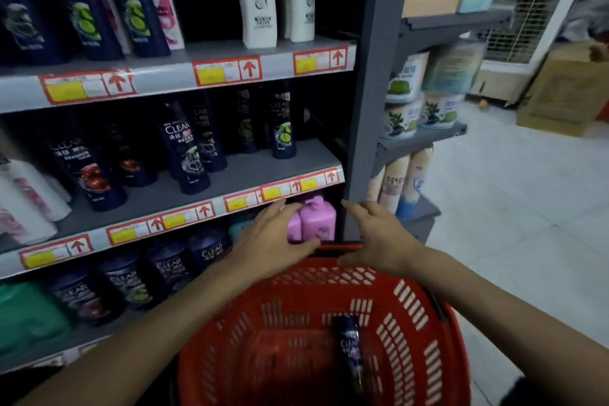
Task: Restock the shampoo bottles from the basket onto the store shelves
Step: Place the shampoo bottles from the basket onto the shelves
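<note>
left: grey shelves (250, 171) stocked with dark Clear bottles (188, 155) | near centre: left hand (273, 241) above far rim of red basket (412, 306), fingers apart, holding nothing | in basket: one dark shampoo bottle (351, 349) near right wall | right hand (379, 237) above same rim, fingers apart, empty | far right: pale tiled floor (510, 208)

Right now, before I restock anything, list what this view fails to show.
Head view:
- price labels: print blurred, too small.
- pink bottles: partly hidden by the left hand.
- red basket: near rim cut off by bottom edge.
- bottle in the basket: small print blurred.
</note>
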A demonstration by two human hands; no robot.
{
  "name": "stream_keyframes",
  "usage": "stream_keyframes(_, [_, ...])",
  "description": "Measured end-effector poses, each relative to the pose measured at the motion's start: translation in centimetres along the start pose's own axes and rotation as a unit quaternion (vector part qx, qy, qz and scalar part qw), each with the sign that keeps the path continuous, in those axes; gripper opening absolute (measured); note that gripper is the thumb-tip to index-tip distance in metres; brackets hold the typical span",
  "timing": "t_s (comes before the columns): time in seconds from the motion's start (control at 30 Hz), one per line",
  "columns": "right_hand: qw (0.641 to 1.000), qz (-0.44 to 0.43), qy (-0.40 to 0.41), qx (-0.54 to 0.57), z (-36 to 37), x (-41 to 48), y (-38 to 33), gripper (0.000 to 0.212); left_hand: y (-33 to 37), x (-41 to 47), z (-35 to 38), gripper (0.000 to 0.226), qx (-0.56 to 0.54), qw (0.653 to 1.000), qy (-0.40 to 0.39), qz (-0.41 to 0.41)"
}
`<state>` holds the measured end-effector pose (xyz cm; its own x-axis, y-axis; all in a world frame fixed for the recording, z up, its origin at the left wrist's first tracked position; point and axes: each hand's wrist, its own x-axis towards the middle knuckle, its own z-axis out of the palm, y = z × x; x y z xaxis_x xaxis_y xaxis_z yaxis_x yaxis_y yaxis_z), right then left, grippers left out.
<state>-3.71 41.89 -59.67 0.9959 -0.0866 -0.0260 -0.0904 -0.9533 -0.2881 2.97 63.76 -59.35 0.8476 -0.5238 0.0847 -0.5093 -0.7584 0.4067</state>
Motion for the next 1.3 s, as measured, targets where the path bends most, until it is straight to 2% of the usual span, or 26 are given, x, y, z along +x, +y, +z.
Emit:
stream_keyframes(0.2, [0.994,-0.001,-0.108,0.009,5.1,-4.5,3.4,0.104,0.5,-3.2,7.7,0.093,-0.009,0.996,-0.091,-0.011])
stream_keyframes(0.37, [0.973,-0.005,-0.225,-0.05,9.9,-6.4,5.3,0.066,0.2,-3.9,15.9,0.067,-0.043,0.981,-0.179,-0.061])
stream_keyframes(0.6, [0.935,-0.029,-0.335,-0.112,13.4,-9.3,7.1,0.046,1.6,-3.4,25.4,0.042,-0.191,0.927,-0.25,-0.203])
stream_keyframes(0.8, [0.93,-0.031,-0.343,-0.13,14.2,-8.7,8.4,0.039,2.2,-1.5,31.9,0.047,-0.283,0.853,-0.241,-0.367])
stream_keyframes(0.9, [0.924,-0.028,-0.353,-0.144,14.5,-8.3,8.6,0.039,1.7,-1.1,34.6,0.053,-0.314,0.821,-0.23,-0.417])
stream_keyframes(1.1, [0.91,-0.042,-0.377,-0.168,15.2,-8.2,9.7,0.042,1.1,-0.3,37.2,0.042,-0.332,0.807,-0.14,-0.468])
stream_keyframes(1.3, [0.907,-0.038,-0.383,-0.172,15.2,-8.0,10.1,0.047,-0.3,-0.1,37.8,0.048,-0.358,0.784,-0.146,-0.485])
